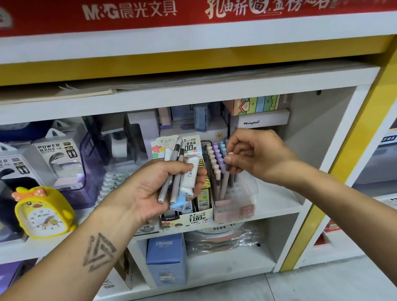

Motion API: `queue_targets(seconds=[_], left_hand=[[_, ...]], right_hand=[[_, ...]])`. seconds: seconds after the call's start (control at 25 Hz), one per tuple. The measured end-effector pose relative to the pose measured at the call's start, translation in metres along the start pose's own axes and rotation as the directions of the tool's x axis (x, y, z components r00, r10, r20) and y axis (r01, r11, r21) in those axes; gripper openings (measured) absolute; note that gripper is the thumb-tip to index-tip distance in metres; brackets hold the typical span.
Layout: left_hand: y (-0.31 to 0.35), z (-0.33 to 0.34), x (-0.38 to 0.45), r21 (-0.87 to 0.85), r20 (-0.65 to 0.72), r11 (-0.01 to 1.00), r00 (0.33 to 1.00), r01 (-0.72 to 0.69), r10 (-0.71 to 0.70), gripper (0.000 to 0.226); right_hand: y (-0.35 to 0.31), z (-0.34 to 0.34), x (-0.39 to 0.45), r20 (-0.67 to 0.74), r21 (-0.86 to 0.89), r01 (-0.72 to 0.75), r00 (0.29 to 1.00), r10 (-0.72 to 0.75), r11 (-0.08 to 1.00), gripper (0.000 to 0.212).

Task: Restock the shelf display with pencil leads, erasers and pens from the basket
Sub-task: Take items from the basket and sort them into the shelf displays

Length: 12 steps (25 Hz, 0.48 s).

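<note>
The slim pale-brown pen (225, 182) stands with its lower end among the pastel pens of the clear plastic pen display box (235, 201), which sits on the white shelf (276, 203) toward its front edge, just beside the printed cardboard box of pencil leads (188, 219). The right hand (256, 153) pinches the top of this pen between thumb and curled fingers (230, 158). I judge the step is to seat this pen into a free hole of the box. To do it well, the pen should go down straight, without pushing the neighbouring pens (215, 153) sideways, and the fingers should let go only when the pen stands alone.

The left hand (157, 189) is in front of the lead box, palm up, its fingers wrapped around a bundle: several grey and white pens (175, 176), a white flat eraser-like pack (189, 173) and a small light-blue piece (176, 203). It should stay level so nothing slides out. The basket is not in view.
</note>
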State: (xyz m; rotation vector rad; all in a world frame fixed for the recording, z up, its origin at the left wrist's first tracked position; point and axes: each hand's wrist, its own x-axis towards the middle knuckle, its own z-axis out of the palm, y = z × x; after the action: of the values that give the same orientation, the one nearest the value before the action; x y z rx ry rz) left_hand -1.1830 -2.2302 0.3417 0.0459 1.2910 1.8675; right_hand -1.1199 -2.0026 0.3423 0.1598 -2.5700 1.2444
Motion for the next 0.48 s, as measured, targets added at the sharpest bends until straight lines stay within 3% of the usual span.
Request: queue_targets(seconds=[0.32, 0.48], left_hand=[[-0.0015, 0.0026, -0.0033, 0.017, 0.012, 0.999, 0.999, -0.030, 0.030, 0.028], [-0.0023, 0.0029, -0.0037, 0.027, 0.030, 0.999, 0.998, -0.047, 0.046, 0.028]], right_hand=[[-0.0062, 0.0023, -0.0065, 0.126, -0.027, 0.076, 0.990, -0.072, 0.997, 0.025], [-0.0045, 0.0024, -0.0074, 0.176, -0.212, 0.141, 0.979, -0.104, 0.967, 0.013]])
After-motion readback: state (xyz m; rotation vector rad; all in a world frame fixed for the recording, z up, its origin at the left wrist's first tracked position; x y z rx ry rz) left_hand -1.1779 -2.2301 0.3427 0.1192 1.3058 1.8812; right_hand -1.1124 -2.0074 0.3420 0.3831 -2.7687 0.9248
